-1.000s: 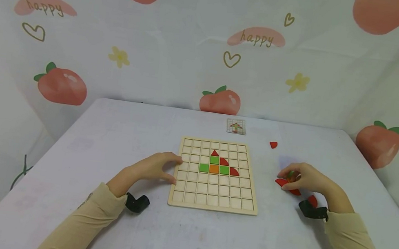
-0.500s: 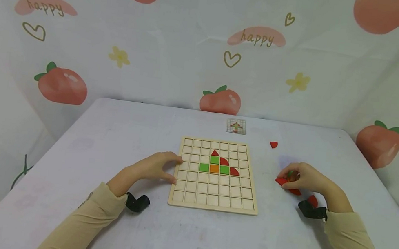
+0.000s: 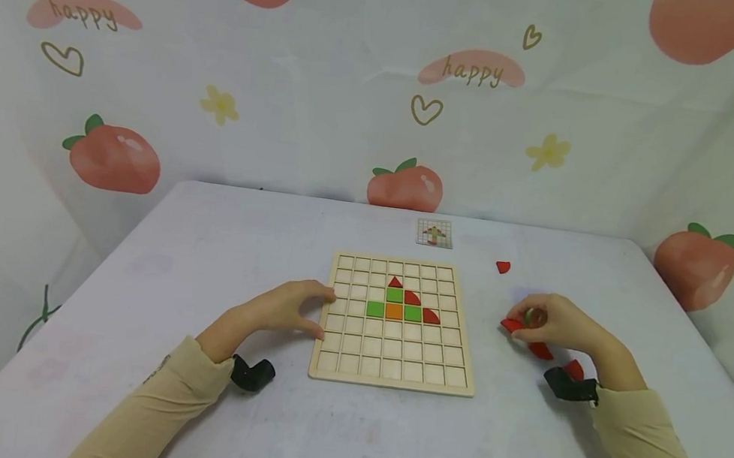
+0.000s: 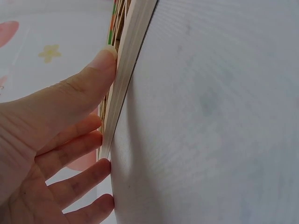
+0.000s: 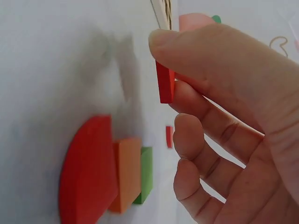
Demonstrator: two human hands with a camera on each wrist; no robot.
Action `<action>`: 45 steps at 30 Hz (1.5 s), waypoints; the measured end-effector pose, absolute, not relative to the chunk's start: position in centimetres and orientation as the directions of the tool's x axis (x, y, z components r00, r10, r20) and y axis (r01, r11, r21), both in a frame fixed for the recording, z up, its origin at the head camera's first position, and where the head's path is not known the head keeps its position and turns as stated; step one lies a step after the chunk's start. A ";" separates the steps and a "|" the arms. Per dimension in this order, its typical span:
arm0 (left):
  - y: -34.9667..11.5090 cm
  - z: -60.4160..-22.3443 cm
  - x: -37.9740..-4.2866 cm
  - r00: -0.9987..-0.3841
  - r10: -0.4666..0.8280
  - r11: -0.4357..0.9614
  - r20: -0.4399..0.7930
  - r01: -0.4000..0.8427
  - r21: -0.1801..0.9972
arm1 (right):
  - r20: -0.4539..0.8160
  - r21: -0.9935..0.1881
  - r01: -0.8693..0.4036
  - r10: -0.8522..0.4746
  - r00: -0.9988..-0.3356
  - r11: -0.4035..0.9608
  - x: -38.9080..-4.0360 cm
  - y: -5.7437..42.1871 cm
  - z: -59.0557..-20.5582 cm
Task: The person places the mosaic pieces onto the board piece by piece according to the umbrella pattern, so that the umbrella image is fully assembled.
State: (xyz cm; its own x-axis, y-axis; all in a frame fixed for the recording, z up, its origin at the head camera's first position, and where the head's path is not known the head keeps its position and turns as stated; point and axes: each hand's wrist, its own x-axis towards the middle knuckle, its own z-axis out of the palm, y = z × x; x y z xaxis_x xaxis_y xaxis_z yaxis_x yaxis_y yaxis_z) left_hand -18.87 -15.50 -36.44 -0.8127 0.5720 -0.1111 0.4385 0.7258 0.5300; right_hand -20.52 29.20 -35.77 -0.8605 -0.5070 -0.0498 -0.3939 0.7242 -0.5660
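Observation:
A square wooden grid board (image 3: 340, 322) lies flat on the table. Green, orange and red pieces fill several of its cells. Beside its left edge, my left hand (image 3: 282, 305) touches the rim with thumb and fingertips; in the left wrist view the thumb (image 4: 100, 65) rests on the board's edge. To the right of the board, my right hand (image 3: 558, 325) pinches a small red block (image 5: 165, 86) between thumb and fingers, raised off the table. Its full outline is partly hidden. Below that hand lie a red quarter-circle block (image 5: 91, 172), an orange block (image 5: 128, 175) and a green block (image 5: 147, 175).
A small pattern card (image 3: 434, 233) lies behind the board. One red piece (image 3: 503, 267) sits alone at the back right. Another red block (image 3: 574, 370) is by the right wrist. A printed cloth (image 3: 328, 89) hangs behind the table.
My right hand has lifted a red block from the group of pieces and shifted slightly left and away from me. The left hand and the board have not moved.

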 end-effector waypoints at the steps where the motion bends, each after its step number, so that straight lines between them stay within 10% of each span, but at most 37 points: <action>1: -15.5 -36.5 -18.9 -0.812 0.573 0.726 -0.110 0.440 0.529 | -0.043 -0.563 -0.401 -0.510 -0.859 0.723 -20.5 29.0 -35.7; 45: -15.6 -36.7 -19.2 -0.807 0.582 0.726 -0.096 0.463 0.508 | 0.013 -0.555 -0.570 -0.679 -0.734 0.606 -22.4 18.6 -34.7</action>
State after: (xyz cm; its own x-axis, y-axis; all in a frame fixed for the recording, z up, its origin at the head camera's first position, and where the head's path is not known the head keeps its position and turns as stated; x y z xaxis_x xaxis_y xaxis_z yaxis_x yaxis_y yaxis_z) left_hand -19.16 -15.57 -36.71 -0.8074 0.5821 -0.0961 0.4632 0.7263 0.5078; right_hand -22.44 18.61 -34.69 -0.7344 -0.6785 0.0133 -0.5701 0.6062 -0.5545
